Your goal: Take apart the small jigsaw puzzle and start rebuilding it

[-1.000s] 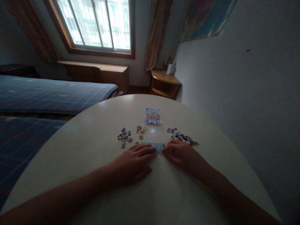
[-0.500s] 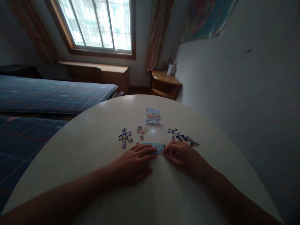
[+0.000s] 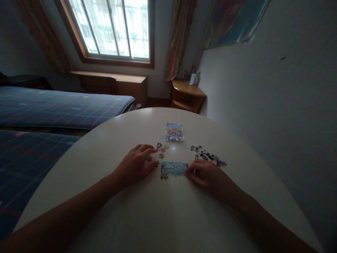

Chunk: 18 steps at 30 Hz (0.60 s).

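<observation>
Our left hand (image 3: 134,165): thumb, fingers apart over jigsaw pieces (image 3: 161,155), toward table's (image 3: 173,218) left edge | right hand (image 3: 206,175): at joined strip's (image 3: 173,168) right end; we can't tell if clamped

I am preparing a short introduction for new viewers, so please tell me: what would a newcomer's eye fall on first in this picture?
Probably first the window at the upper left, the brightest thing in the dim room. Next, the light-blue jigsaw section with pale lettering, lying on the white table between the left hand, beside loose jigsaw pieces, and the right hand, whose fingertips are at its right edge.
</observation>
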Tool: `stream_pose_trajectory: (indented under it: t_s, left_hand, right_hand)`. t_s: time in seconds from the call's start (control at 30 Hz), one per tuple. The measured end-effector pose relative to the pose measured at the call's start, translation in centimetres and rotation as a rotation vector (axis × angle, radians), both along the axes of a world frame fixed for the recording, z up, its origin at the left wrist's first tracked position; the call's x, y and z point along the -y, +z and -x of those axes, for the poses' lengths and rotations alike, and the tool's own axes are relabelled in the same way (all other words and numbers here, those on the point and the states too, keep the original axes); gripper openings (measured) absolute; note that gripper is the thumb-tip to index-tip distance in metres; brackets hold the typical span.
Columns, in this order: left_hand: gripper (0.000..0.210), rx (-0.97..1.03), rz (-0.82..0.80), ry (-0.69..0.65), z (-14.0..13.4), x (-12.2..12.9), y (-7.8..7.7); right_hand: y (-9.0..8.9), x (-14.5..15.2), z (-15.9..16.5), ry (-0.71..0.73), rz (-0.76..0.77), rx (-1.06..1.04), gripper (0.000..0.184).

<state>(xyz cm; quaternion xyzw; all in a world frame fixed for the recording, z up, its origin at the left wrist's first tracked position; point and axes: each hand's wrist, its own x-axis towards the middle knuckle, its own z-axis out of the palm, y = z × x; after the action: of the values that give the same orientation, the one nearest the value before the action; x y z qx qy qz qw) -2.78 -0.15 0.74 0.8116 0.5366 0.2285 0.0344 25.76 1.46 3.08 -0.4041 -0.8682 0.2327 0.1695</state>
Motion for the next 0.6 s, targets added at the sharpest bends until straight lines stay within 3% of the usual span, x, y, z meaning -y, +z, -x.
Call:
stream_pose_trajectory:
  t_s: [0.23,0.6]
  left_hand:
    - [0.046,-0.003,0.056,0.183,1.4,-1.4,-1.4]
    - [0.04,-0.035,0.084,0.252,2.7,-2.0,-0.4]
  right_hand:
    - [0.0,0.0,-0.1,-0.003,0.03,-0.011,0.012]
    - [0.2,0.1,0.0,-0.014,0.036,0.0,0.011]
